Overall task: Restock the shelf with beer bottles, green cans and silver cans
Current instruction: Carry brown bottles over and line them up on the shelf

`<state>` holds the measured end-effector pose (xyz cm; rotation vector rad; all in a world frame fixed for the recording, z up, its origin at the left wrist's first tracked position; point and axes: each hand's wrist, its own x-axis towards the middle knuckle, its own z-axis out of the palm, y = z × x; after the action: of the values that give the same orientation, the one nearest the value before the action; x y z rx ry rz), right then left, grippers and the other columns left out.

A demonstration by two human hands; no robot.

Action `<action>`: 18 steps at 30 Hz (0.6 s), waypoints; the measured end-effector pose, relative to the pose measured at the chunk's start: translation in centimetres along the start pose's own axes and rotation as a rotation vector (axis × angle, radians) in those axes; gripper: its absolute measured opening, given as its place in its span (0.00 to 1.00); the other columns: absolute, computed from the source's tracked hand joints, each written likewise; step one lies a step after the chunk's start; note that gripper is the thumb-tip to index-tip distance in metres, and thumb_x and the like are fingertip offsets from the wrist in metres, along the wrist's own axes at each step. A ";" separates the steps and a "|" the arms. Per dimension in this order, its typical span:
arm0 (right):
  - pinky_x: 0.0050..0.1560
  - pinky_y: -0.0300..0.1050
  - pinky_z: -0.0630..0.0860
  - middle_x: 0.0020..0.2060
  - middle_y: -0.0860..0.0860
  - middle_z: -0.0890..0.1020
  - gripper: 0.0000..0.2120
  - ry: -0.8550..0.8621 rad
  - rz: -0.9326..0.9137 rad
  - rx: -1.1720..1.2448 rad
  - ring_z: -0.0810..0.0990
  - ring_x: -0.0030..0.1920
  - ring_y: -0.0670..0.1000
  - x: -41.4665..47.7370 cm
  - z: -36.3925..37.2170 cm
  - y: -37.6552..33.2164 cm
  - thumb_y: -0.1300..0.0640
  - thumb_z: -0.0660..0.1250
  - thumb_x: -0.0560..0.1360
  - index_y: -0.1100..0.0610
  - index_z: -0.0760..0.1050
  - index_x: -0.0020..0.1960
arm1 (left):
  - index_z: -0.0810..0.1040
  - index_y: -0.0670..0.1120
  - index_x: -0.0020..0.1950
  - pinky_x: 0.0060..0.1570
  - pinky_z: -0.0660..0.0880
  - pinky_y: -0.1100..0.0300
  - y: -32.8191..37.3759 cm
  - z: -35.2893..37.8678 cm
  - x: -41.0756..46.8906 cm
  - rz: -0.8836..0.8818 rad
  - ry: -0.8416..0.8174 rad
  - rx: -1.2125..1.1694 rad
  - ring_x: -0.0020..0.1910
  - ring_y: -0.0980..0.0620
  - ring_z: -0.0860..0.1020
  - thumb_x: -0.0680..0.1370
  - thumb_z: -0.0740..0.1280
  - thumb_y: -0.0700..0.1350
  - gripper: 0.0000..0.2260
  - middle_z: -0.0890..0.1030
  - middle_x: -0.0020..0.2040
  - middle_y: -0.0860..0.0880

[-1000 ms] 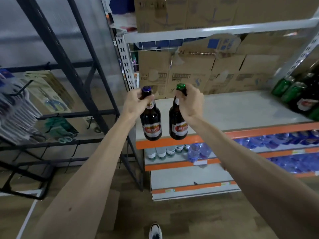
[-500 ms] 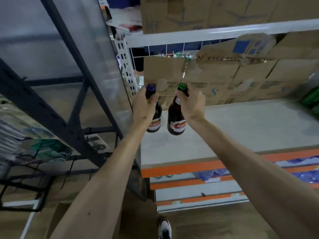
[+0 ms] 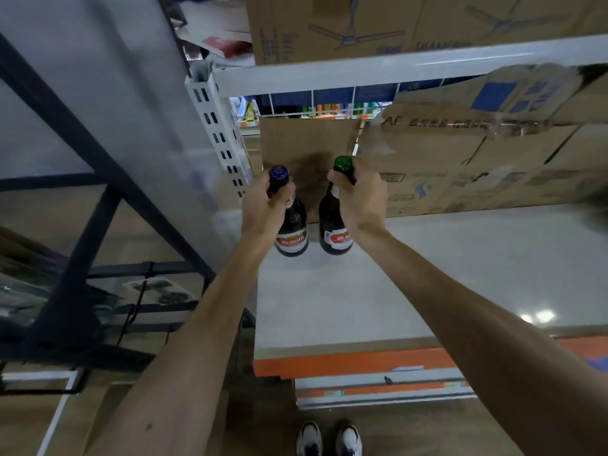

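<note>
**Two bottles at the back corner, most of the shelf unfilled**

The left hand (image 3: 263, 205) is clamped round the neck of a dark brown glass beer bottle with a blue cap (image 3: 292, 232). The right hand (image 3: 362, 199) is curled the same way round the neck of a matching brown glass bottle with a green cap (image 3: 334, 232). Both bottles are upright with their red-and-white labels facing the camera, the blue-capped one just beside the other at its 9 o'clock.

They are over the 10 o'clock corner of the pale grey shelf board (image 3: 427, 274), close to the white perforated steel upright (image 3: 217, 133) and in front of the brown cardboard cartons (image 3: 460, 166) along the back. Their bases are at the board or barely above it; I cannot tell whether they touch.

Judging from this, the restock is at an early stage. These two bottles are being set down and neither hand has let go. From 12 o'clock round to 3 o'clock, the board shows bare grey surface down to its orange front strip (image 3: 345, 363). No green or silver cans can be made out; a dark blur at the 3 o'clock edge is too smeared to name. Left to do: release this pair, bring more bottles, then both kinds of can.

At 6 o'clock a pair of white trainers (image 3: 329, 439) stands on the floor; a dark metal rack (image 3: 82, 225) fills the 9 o'clock side.
</note>
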<state>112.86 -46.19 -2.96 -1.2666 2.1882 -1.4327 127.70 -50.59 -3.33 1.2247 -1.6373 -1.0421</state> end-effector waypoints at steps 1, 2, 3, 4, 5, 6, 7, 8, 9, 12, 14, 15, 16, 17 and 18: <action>0.48 0.51 0.78 0.43 0.52 0.84 0.13 0.000 -0.004 -0.009 0.82 0.45 0.55 0.2 0.3 0.2 0.52 0.67 0.78 0.57 0.77 0.59 | 0.78 0.50 0.55 0.60 0.77 0.48 -0.1 0.0 0.1 0.000 0.003 0.004 0.54 0.48 0.81 0.78 0.68 0.41 0.07 0.83 0.51 0.47; 0.47 0.51 0.78 0.43 0.51 0.84 0.15 0.002 -0.007 -0.024 0.82 0.44 0.55 0.4 0.6 0.3 0.51 0.67 0.78 0.57 0.76 0.62 | 0.78 0.50 0.55 0.60 0.77 0.47 -0.3 -0.1 0.3 0.002 0.003 0.007 0.54 0.47 0.80 0.79 0.68 0.40 0.07 0.83 0.51 0.47; 0.47 0.51 0.79 0.42 0.51 0.84 0.16 0.000 -0.012 -0.034 0.82 0.44 0.54 0.5 1.0 0.4 0.51 0.67 0.78 0.56 0.75 0.63 | 0.77 0.51 0.54 0.60 0.77 0.47 -0.5 -0.2 0.4 0.008 -0.005 0.009 0.54 0.48 0.80 0.79 0.68 0.40 0.07 0.83 0.51 0.47; 0.46 0.52 0.79 0.41 0.51 0.84 0.17 -0.006 -0.021 -0.038 0.82 0.43 0.54 0.5 1.3 0.6 0.50 0.67 0.78 0.56 0.75 0.64 | 0.77 0.51 0.54 0.61 0.77 0.47 -0.8 -0.3 0.6 0.014 -0.015 0.010 0.55 0.48 0.80 0.79 0.68 0.40 0.07 0.83 0.51 0.47; 0.45 0.53 0.79 0.40 0.51 0.83 0.16 -0.016 -0.032 -0.039 0.82 0.41 0.54 0.6 1.7 0.7 0.50 0.67 0.78 0.56 0.75 0.63 | 0.77 0.51 0.55 0.61 0.76 0.48 -1.0 -0.4 0.8 0.017 -0.025 0.013 0.55 0.49 0.80 0.79 0.68 0.40 0.08 0.83 0.52 0.48; 0.43 0.53 0.79 0.38 0.51 0.83 0.16 -0.026 -0.039 -0.039 0.82 0.40 0.54 0.7 2.0 0.9 0.50 0.67 0.78 0.56 0.75 0.62 | 0.77 0.51 0.56 0.62 0.76 0.49 -1.3 -0.4 0.9 0.018 -0.028 0.012 0.56 0.49 0.80 0.79 0.68 0.40 0.08 0.83 0.53 0.48; 0.42 0.53 0.79 0.37 0.51 0.82 0.15 -0.030 -0.041 -0.038 0.82 0.39 0.54 0.8 2.3 1.0 0.50 0.67 0.78 0.56 0.75 0.62 | 0.77 0.51 0.57 0.62 0.76 0.50 -1.5 -0.6 1.1 0.012 -0.026 0.011 0.57 0.50 0.80 0.79 0.68 0.40 0.09 0.83 0.54 0.48; 0.41 0.52 0.79 0.37 0.51 0.82 0.15 -0.031 -0.040 -0.035 0.81 0.38 0.54 0.8 2.6 1.1 0.51 0.67 0.78 0.55 0.75 0.62 | 0.77 0.50 0.58 0.63 0.76 0.52 -1.6 -0.7 1.2 0.006 -0.024 0.005 0.57 0.50 0.80 0.79 0.68 0.40 0.10 0.83 0.54 0.49; 0.41 0.51 0.79 0.37 0.51 0.82 0.14 -0.033 -0.040 -0.032 0.81 0.38 0.54 0.9 2.8 1.3 0.52 0.67 0.78 0.56 0.75 0.61 | 0.77 0.50 0.58 0.62 0.76 0.53 -1.8 -0.8 1.3 0.000 -0.020 0.005 0.57 0.51 0.80 0.79 0.68 0.40 0.10 0.82 0.54 0.50; 0.40 0.47 0.76 0.39 0.52 0.82 0.10 -0.052 -0.042 -0.004 0.81 0.39 0.53 0.7 3.3 1.6 0.54 0.68 0.77 0.57 0.77 0.57 | 0.77 0.50 0.57 0.62 0.76 0.51 -2.7 -0.8 1.8 0.004 -0.023 0.014 0.57 0.52 0.80 0.78 0.68 0.39 0.10 0.83 0.53 0.50; 0.39 0.43 0.73 0.40 0.51 0.82 0.10 -0.060 -0.034 0.000 0.80 0.39 0.52 0.6 3.5 1.6 0.54 0.68 0.78 0.57 0.76 0.57 | 0.78 0.50 0.57 0.62 0.76 0.48 -3.4 -0.7 2.0 0.015 -0.023 0.023 0.57 0.51 0.80 0.78 0.69 0.40 0.10 0.83 0.54 0.49; 0.39 0.41 0.71 0.40 0.51 0.82 0.11 -0.064 -0.026 -0.002 0.80 0.39 0.52 0.6 3.6 1.6 0.54 0.68 0.78 0.57 0.76 0.58 | 0.78 0.50 0.57 0.62 0.76 0.47 -3.7 -0.7 2.2 0.015 -0.020 0.020 0.57 0.51 0.81 0.77 0.69 0.41 0.10 0.83 0.54 0.49; 0.39 0.40 0.70 0.40 0.50 0.82 0.11 -0.069 -0.020 -0.003 0.80 0.39 0.52 0.5 3.7 1.6 0.54 0.67 0.78 0.56 0.76 0.59 | 0.79 0.49 0.58 0.62 0.76 0.47 -4.0 -0.7 2.3 0.013 -0.020 0.014 0.57 0.51 0.81 0.77 0.69 0.41 0.10 0.84 0.54 0.48; 0.39 0.40 0.70 0.40 0.50 0.82 0.12 -0.074 -0.021 -0.007 0.80 0.40 0.52 0.5 3.8 1.6 0.54 0.67 0.78 0.56 0.76 0.60 | 0.79 0.47 0.59 0.62 0.76 0.47 -4.2 -0.8 2.4 0.010 -0.024 0.010 0.57 0.51 0.81 0.77 0.69 0.41 0.11 0.84 0.55 0.48; 0.39 0.41 0.72 0.41 0.51 0.83 0.13 -0.080 -0.031 -0.017 0.81 0.40 0.53 0.4 4.0 1.6 0.53 0.67 0.78 0.55 0.75 0.61 | 0.79 0.46 0.61 0.63 0.76 0.47 -4.4 -1.0 2.5 0.007 -0.030 0.004 0.58 0.51 0.81 0.78 0.69 0.41 0.12 0.84 0.55 0.48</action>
<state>114.17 -48.77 -6.14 -1.3448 2.1421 -1.3530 129.42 -54.00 -6.84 1.2102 -1.6671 -1.0578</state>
